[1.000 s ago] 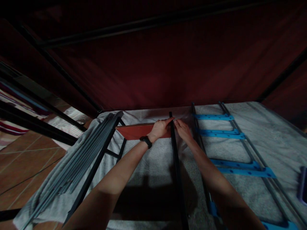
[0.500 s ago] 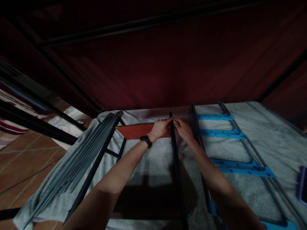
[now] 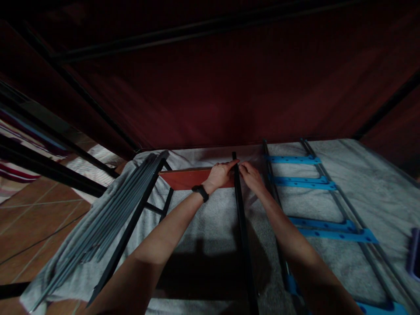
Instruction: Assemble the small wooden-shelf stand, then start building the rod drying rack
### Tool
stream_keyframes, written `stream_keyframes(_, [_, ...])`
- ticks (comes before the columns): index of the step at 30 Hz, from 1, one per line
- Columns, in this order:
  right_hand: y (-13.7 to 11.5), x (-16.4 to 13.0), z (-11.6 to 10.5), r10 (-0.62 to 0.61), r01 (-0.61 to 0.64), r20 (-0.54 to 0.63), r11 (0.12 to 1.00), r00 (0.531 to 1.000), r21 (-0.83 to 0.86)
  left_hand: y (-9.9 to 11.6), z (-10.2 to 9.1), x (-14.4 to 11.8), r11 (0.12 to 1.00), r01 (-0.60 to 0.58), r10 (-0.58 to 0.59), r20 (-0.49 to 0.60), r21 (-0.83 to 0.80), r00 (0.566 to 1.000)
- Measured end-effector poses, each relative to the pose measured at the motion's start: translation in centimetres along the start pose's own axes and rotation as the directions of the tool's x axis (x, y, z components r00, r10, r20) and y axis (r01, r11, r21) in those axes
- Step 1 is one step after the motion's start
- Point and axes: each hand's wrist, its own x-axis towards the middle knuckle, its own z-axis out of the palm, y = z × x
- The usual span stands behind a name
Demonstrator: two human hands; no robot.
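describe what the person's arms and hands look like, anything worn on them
Both arms are bare from the bottom edge of the picture to the fingers: no sleeves and no gloves show. The left hand has a black band, like a watch or fitness tracker, round its wrist. The right hand wears nothing on its wrist. The dim light hides any rings.

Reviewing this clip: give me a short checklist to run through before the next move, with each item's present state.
1. Left hand on the reddish-brown board where it meets the black bar: ok.
2. Right hand at the same joint, on the bar's other side: ok.
3. Board end seated against the bar: cannot tell, the hands cover it.
4. Bar resting along the grey cloth: ok.
5. Blue-runged frame apart from both hands: ok.
6. Lighting adequate for fine detail: not ok, dim.
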Motion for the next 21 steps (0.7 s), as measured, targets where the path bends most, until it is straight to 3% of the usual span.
stream_keyframes(6, [0.1,0.14,0.1,0.023,-0.023,0.013,0.999,1.0,-0.027,-0.12,0.09,-0.01,1.0,-0.008,0.008,-0.009,-0.017,1.0])
stream_keyframes(12, [0.1,-0.3,0.26,0.005,-0.002,-0.056,0.999,0.998,0.047,0.15,-0.22,-0.15,1.0,0.007,-0.007,-0.003,-0.021,1.0])
stream_keyframes(21, [0.06,0.41,0.17,-0.003,0.003,0.001,0.999,1.0,-0.036,0.09,-0.03,-0.06,1.0,0.006,-0.006,-0.009,-0.003,1.0])
